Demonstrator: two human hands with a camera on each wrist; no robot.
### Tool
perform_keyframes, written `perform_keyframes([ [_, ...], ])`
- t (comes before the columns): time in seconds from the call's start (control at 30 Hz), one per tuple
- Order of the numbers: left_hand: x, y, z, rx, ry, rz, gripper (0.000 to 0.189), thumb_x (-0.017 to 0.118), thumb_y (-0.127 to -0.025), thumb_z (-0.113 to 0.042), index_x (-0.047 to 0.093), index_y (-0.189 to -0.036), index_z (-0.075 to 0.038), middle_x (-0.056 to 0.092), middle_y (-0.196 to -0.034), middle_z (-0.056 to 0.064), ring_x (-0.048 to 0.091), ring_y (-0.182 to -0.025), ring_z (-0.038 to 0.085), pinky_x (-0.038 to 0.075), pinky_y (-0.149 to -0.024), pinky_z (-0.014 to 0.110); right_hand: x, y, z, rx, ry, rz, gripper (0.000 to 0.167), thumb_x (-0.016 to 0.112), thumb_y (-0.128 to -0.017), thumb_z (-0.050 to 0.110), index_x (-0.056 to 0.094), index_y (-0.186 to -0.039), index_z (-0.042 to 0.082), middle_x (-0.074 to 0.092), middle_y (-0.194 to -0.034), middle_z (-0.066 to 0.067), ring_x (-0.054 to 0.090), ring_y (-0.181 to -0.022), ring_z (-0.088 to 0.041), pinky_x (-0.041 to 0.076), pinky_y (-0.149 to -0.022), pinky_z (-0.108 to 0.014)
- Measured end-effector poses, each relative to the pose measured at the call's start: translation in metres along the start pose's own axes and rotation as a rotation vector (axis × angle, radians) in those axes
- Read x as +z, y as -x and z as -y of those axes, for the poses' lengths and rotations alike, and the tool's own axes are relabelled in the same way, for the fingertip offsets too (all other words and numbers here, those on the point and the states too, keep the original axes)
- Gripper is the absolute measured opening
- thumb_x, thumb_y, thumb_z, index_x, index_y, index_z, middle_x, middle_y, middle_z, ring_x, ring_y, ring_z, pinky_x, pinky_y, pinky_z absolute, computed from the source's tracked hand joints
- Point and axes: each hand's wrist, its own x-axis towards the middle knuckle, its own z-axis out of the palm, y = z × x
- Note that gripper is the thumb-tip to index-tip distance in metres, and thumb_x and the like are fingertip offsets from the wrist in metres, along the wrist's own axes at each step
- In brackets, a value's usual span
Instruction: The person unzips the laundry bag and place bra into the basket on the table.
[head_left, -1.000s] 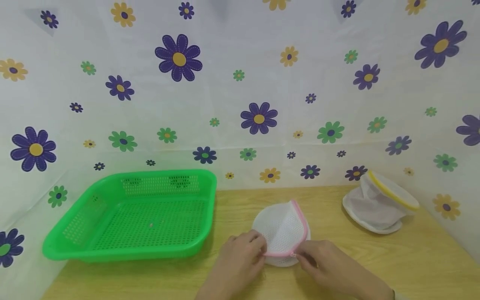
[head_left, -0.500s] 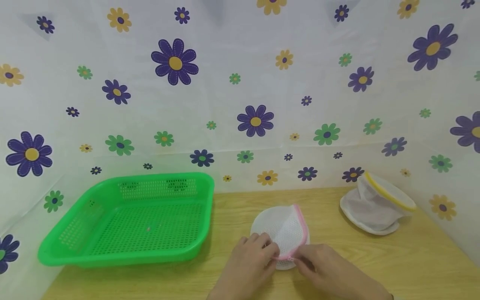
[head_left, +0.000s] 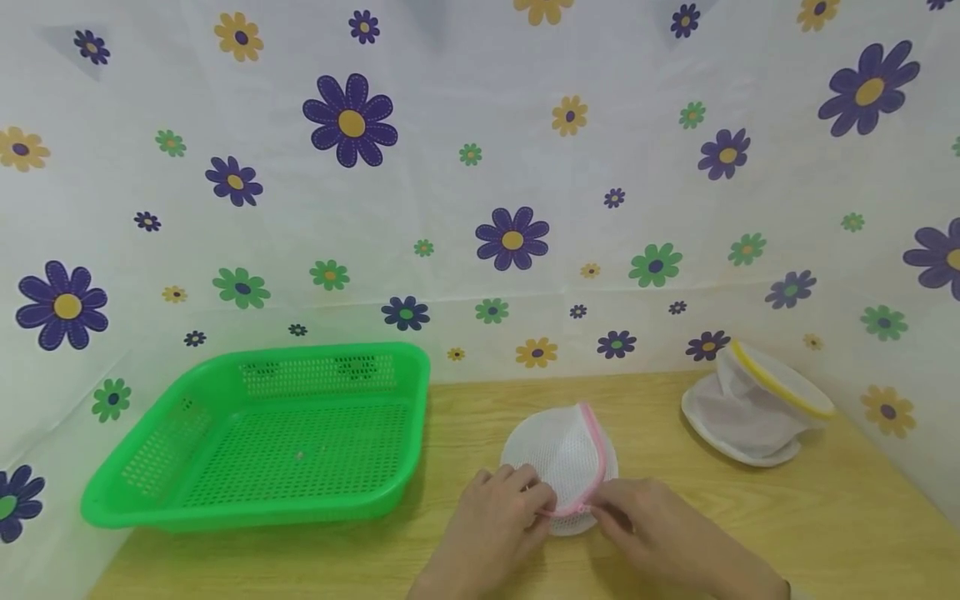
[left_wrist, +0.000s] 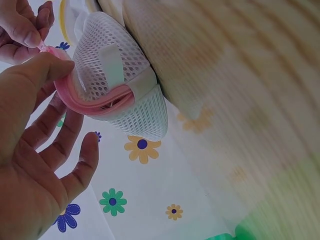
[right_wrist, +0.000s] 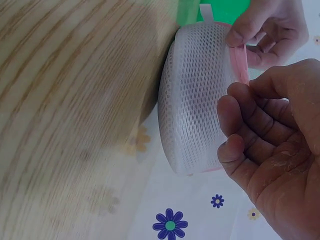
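A white mesh laundry bag (head_left: 558, 462) with a pink zipper band sits on the wooden table, between both hands. My left hand (head_left: 498, 521) pinches the pink zipper edge between thumb and index finger; in the left wrist view its other fingers (left_wrist: 80, 175) spread loosely. My right hand (head_left: 648, 533) pinches the small zipper pull at the band's near right part, its remaining fingers curled in the right wrist view. Part of the zipper (left_wrist: 117, 100) gapes on the side by a white fabric tab (left_wrist: 111, 65). The bag's near edge is partly hidden by the hands.
A green perforated plastic basket (head_left: 262, 514) stands on the left of the wooden table (head_left: 465, 417). At the back right lies another white mesh bag (head_left: 750, 417) with a yellow rim. Behind rises a white curtain (head_left: 420, 192) printed with flowers.
My left hand has shifted right along the pink band, closer to the right hand. The right hand keeps its pinch near the zipper pull with little movement.
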Motion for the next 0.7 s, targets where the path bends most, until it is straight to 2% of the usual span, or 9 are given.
perform_keyframes([
  [0.2, -0.0012, 0.0005, 0.0015, -0.013, 0.032, 0.027, 0.008, 0.076, -0.086, -0.023, 0.07, -0.09, -0.026, 0.061, -0.089, -0.013, 0.056, -0.079, 0.006, 0.036, -0.067, 0.017, -0.001, 0.0001, -0.004, -0.053, 0.045, -0.035, 0.009, 0.065, -0.096, 0.007, 0.071, -0.096, 0.014, 0.057, -0.078, 0.019, 0.045, -0.07, 0.01, 0.048, -0.062, -0.016],
  [0.37, -0.0012, 0.0011, 0.0031, -0.02, 0.047, 0.025, 0.008, 0.075, -0.086, -0.022, 0.07, -0.09, -0.026, 0.061, -0.089, -0.013, 0.055, -0.078, 0.006, 0.036, -0.067, 0.017, -0.0025, 0.0003, -0.0065, -0.092, 0.041, -0.051, 0.01, 0.066, -0.095, 0.005, 0.07, -0.093, 0.014, 0.056, -0.078, 0.018, 0.043, -0.07, 0.01, 0.046, -0.061, -0.015],
  [0.7, -0.0033, 0.003, 0.0038, -0.025, 0.049, 0.022, 0.008, 0.075, -0.086, -0.021, 0.069, -0.089, -0.026, 0.061, -0.089, -0.013, 0.055, -0.078, 0.006, 0.034, -0.067, 0.016, -0.0039, 0.0013, -0.006, -0.052, 0.044, -0.033, 0.008, 0.065, -0.097, 0.008, 0.072, -0.096, 0.013, 0.056, -0.077, 0.019, 0.043, -0.068, 0.01, 0.046, -0.06, -0.016],
])
